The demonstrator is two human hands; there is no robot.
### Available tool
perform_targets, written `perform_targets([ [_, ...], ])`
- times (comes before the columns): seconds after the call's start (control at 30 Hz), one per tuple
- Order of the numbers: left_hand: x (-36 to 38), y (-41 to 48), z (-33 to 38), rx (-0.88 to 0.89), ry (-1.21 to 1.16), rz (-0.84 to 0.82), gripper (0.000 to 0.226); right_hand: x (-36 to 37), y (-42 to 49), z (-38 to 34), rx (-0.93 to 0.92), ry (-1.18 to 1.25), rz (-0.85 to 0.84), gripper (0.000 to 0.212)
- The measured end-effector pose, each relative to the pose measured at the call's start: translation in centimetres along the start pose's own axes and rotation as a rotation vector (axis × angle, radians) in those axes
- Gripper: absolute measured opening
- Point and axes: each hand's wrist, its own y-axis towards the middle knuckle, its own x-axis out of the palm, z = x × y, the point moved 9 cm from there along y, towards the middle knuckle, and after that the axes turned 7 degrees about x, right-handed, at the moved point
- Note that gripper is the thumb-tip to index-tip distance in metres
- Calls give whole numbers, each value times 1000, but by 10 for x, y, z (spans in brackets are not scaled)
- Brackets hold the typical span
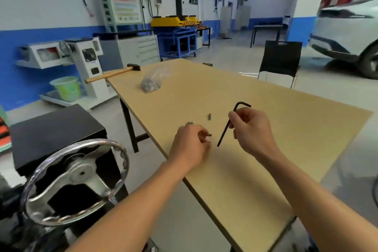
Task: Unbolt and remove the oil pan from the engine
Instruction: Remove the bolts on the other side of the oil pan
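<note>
Handwheel: a chromed handwheel (pixel 75 180) sits low at my far left, in front of a black cabinet (pixel 55 127)
Bucket: a pale green bucket (pixel 66 88) stands on the floor beyond the cabinet, by the blue-and-white wall
Hammer: a wooden-handled hammer (pixel 114 73) lies at the far left corner of the table (pixel 286 129), its handle reaching out past the edge
Bag: a clear plastic bag (pixel 152 82) of small metal parts lies on the tabletop just right of the hammer's head, too blurred for me to tell what the parts are
Left hand: my left hand (pixel 190 143) is over the table near its left edge, fingers curled in, thumb and fingertips pinching a small dark bolt (pixel 209 135) that pokes out to the right
Loose bolt: a second, loose bolt (pixel 209 117) rests on the tabletop just beyond my left hand, between my two hands and touching neither
Hex key: a black L-shaped hex key (pixel 223 135) is tilted, short arm on top pointing right, long arm slanting down and left — its tip is near the pinched bolt but apart from it, and I cannot tell whether it touches the table
Right hand: my right hand (pixel 252 131) has its fingers wrapped round the upper part of the key's long arm
Chair: a black chair (pixel 281 59) stands at the table's far side
Car: a white car (pixel 347 32) is parked at the far right, well apart from the table
</note>
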Motion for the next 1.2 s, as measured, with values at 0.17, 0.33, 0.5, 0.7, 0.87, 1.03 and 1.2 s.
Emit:
perform_targets([
  [0.17, -19, 0, -10, 29, -37, 73, 10, 11, 8, 5, 5, -18, -11, 35],
  [0.33, -88, -21, -23, -10, -112, 140, 13, 36, 1, -29, -44, 17, -71, 30],
  [0.5, -196, -68, -26, -40, -154, 217, 14, 89, -37, -115, -212, 81, -226, 28],
  [0.7, -332, -152, -17, -58, -113, 246, 17, 178, -148, -254, -556, 204, -549, 29],
  [0.87, -417, -244, -17, -80, 4, 253, 17, 255, -257, -328, -766, 325, -833, 29],
  [1.03, -461, -312, -47, -140, 21, 382, 15, 306, -326, -351, -944, 353, -1019, 34],
  [1.2, -463, -340, -85, -177, 38, 497, 15, 337, -349, -343, -1005, 331, -1091, 35],
])
